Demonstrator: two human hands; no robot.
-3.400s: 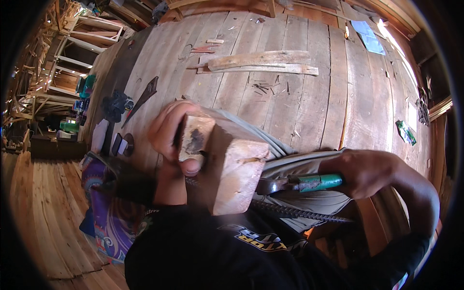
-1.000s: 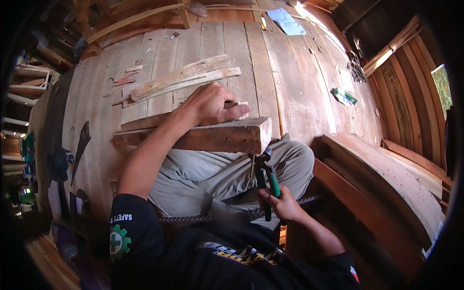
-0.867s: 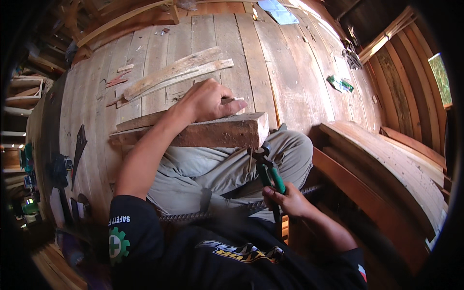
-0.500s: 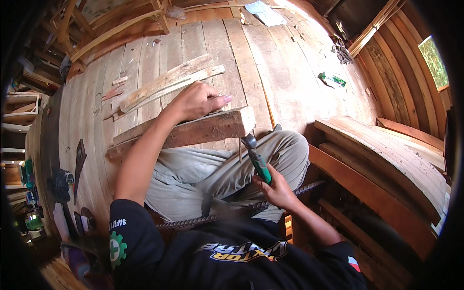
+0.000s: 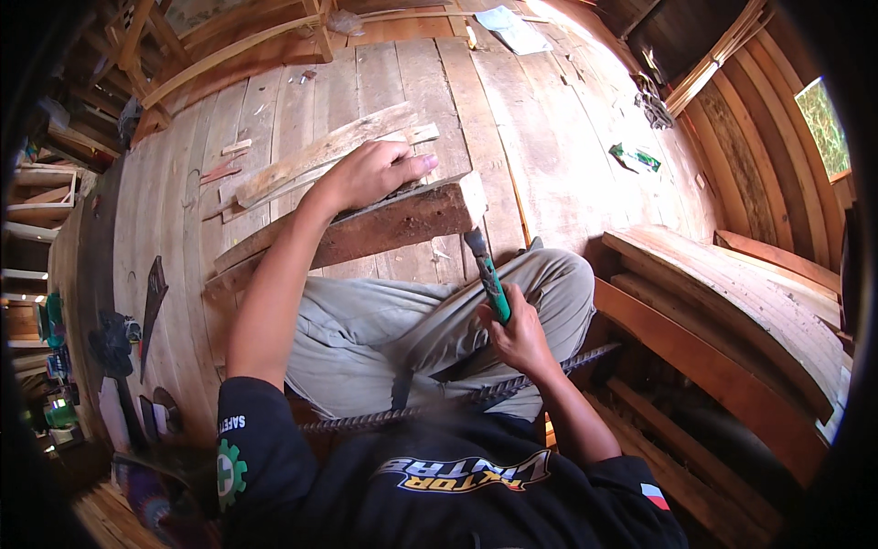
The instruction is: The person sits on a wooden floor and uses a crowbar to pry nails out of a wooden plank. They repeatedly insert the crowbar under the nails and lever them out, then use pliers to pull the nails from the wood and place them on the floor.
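My left hand is closed over the top of a thick, rough wooden beam, its thumb pointing right along the upper edge. The beam lies across in front of my folded legs, its right end raised. In my right hand is a hammer with a green grip and dark metal head. Its head is just below the beam's pale right end; whether they touch I cannot tell. Two thin wooden strips lie on the floor beyond my left hand.
A ribbed steel bar crosses in front of my waist. Stacked planks stand at the right. On the plank floor lie a green wrapper and a dark pointed tool. A wooden frame stands at the far left.
The beam's right end has risen slightly. My right hand has brought the hammer up and a little right, its head closer beneath the beam's end. My left hand keeps its hold.
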